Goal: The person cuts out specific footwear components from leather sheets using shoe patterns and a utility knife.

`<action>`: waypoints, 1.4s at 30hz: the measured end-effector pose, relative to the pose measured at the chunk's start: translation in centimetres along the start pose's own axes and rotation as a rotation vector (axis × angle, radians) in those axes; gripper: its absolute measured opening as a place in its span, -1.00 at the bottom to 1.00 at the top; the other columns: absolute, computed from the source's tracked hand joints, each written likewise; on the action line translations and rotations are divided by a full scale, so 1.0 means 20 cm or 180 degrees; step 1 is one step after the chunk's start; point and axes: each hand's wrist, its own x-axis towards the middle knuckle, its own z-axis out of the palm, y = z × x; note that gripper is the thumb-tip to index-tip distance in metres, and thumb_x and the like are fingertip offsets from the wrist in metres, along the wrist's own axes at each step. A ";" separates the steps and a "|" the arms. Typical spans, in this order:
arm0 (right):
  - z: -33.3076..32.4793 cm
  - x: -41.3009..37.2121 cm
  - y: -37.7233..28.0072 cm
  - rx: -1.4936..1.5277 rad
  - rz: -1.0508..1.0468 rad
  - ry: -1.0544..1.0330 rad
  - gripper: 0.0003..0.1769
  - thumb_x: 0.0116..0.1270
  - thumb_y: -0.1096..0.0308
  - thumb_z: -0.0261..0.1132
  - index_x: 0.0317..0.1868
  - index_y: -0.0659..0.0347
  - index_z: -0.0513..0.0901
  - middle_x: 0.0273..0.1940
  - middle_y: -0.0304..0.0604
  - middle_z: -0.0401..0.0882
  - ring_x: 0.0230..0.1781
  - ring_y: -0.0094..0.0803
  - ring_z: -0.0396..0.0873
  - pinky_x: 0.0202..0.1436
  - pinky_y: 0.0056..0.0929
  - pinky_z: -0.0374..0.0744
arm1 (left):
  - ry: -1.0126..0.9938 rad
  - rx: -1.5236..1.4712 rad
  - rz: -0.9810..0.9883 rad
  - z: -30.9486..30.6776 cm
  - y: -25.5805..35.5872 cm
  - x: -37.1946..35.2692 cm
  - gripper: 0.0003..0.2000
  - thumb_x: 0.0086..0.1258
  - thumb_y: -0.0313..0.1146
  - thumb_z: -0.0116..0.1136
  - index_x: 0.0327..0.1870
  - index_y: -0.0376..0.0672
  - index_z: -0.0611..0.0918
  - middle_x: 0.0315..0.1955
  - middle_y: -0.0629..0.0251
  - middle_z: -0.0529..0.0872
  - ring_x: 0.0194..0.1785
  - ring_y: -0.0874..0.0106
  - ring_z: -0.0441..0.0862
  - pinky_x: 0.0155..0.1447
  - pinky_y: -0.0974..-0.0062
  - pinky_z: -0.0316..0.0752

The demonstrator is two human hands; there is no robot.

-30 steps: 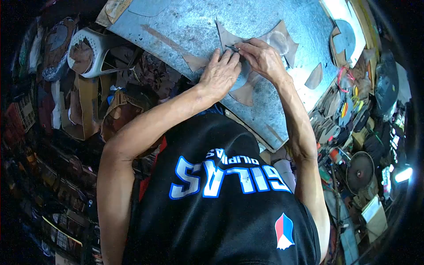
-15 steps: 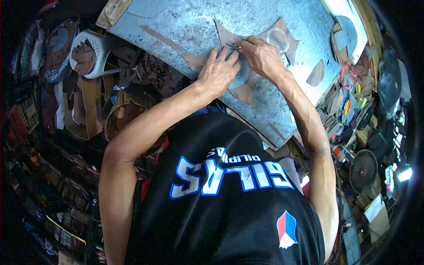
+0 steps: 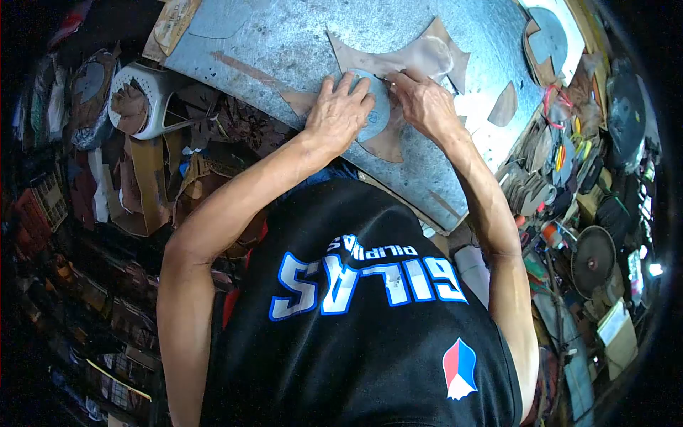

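Fingers spread, my left hand (image 3: 340, 108) lies flat over a blue-grey rounded template (image 3: 374, 114) with pen marks on it. My right hand (image 3: 427, 103) is closed in a pinch at the template's upper right edge. A small knife (image 3: 387, 82) is in its fingers, with only a thin dark part of it showing. Beneath the template, a brown leather-like piece (image 3: 390, 141) sticks out on the lower side. A larger brown scrap (image 3: 370, 58) with curved edges and pointed corners lies just beyond both hands.
Metal-topped table (image 3: 284, 43) carries an oval brown offcut (image 3: 503, 105) at right and a strip (image 3: 245, 67) at left. A white stool (image 3: 160, 89) stands to the left. Stacked cut shapes (image 3: 530, 188) and a dark round disc (image 3: 593, 262) crowd the right side.
The view has shifted slightly. My left hand has spread more on the template, baring more of its upper part. My right hand has moved down along the template's right edge with the knife.
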 end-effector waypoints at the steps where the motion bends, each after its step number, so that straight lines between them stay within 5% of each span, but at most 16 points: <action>1: 0.00 -0.01 0.00 0.0001 0.0014 0.0012 -0.78 0.33 0.32 0.20 -0.05 0.11 0.64 -0.17 -0.08 0.61 -0.23 -0.02 0.64 -0.24 -0.14 0.62 | 0.0003 0.0018 -0.0003 0.00 0.00 0.00 -0.55 0.25 -0.14 0.24 0.14 -0.10 0.56 0.21 0.19 0.44 0.35 0.16 0.31 0.32 0.04 0.24; 12: 0.07 -0.13 -0.03 0.0286 0.0359 0.0274 -0.75 0.34 0.33 0.17 -0.04 0.22 0.64 0.10 -0.08 0.59 -0.18 0.01 0.66 -0.15 -0.17 0.65 | -0.0070 -0.0019 -0.0010 -0.01 0.00 0.01 -0.54 0.25 -0.15 0.25 0.16 -0.09 0.55 0.21 0.20 0.44 0.34 0.16 0.32 0.32 0.02 0.22; 14: 0.08 -0.15 -0.05 0.0324 0.0476 0.0312 -0.75 0.34 0.32 0.17 -0.05 0.23 0.63 0.11 -0.05 0.58 -0.18 0.03 0.65 -0.15 -0.15 0.65 | 0.0435 -0.0020 0.0122 0.00 0.00 0.00 -0.67 0.20 -0.23 0.27 -0.02 -0.10 0.63 0.03 0.25 0.51 0.22 0.21 0.39 0.20 0.13 0.28; 19: 0.13 -0.19 -0.14 0.0446 0.0937 0.0385 -0.76 0.36 0.31 0.14 -0.05 0.23 0.59 0.16 0.05 0.52 -0.19 0.15 0.63 -0.14 -0.04 0.63 | 0.0224 0.0084 0.0158 0.00 -0.01 0.01 -0.60 0.23 -0.17 0.25 0.10 -0.04 0.59 0.11 0.20 0.47 0.27 0.15 0.36 0.25 0.09 0.24; 38: 0.26 -0.39 -0.34 0.0906 0.1848 0.0958 -0.75 0.37 0.36 0.15 -0.03 0.30 0.59 0.13 0.14 0.51 -0.05 0.17 0.58 -0.01 -0.08 0.59 | -0.0020 0.0101 0.0450 -0.05 -0.01 0.04 -0.52 0.17 -0.17 0.32 0.16 0.04 0.56 0.07 0.11 0.47 0.18 0.08 0.40 0.26 0.08 0.25; 42: 0.20 -0.40 -0.34 0.0831 0.1910 0.0693 -0.74 0.38 0.32 0.11 0.00 0.21 0.54 0.00 0.21 0.51 -0.22 0.23 0.60 -0.16 0.05 0.61 | -0.0094 0.0273 0.0725 -0.06 -0.01 0.06 -0.48 0.15 -0.15 0.34 0.18 0.06 0.55 0.05 0.06 0.45 0.17 0.04 0.41 0.25 0.08 0.26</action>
